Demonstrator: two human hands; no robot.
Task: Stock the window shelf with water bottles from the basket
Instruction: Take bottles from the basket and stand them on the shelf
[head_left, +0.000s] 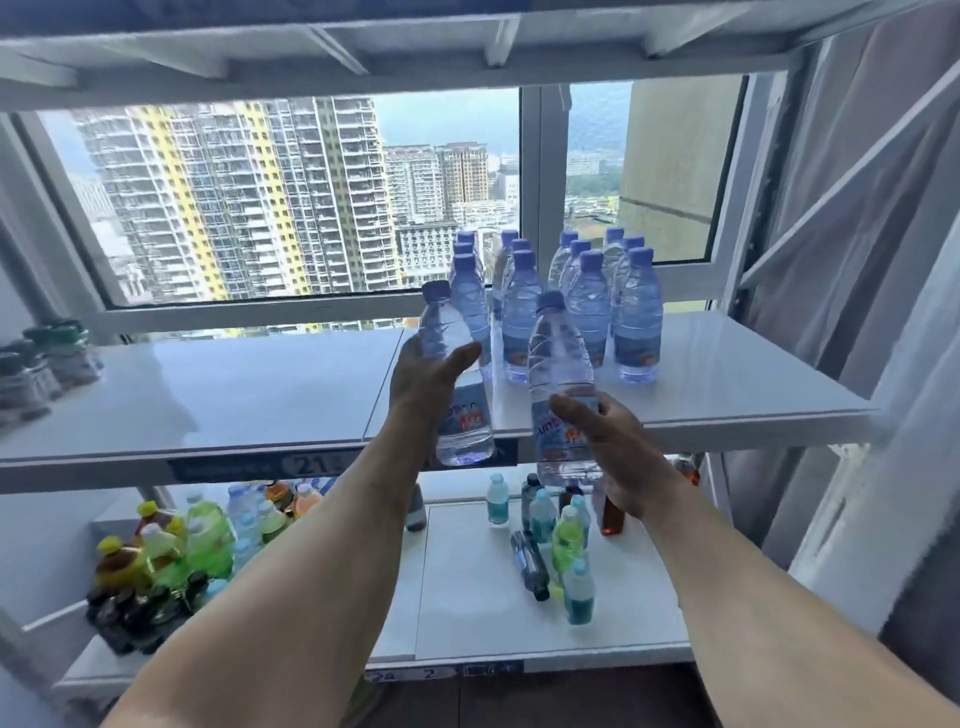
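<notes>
My left hand (426, 382) grips a clear water bottle (462, 421) with a blue cap, held upright just in front of the white window shelf (249, 395). A second water bottle (558, 364) of the same kind is in my right hand (618, 457), which grips it low on the label, a little lower and to the right. Both bottles hang at the shelf's front edge. Several blue-capped water bottles (587, 306) stand in rows on the shelf's right half, behind the two held ones. No basket is in view.
Dark-capped bottles (36, 364) stand at the shelf's far left. The lower shelf (467, 608) carries mixed drink bottles: green and yellow ones at left, small teal ones and a lying dark bottle (530, 566) at right. A window (311, 208) is behind, a curtain (857, 208) at right.
</notes>
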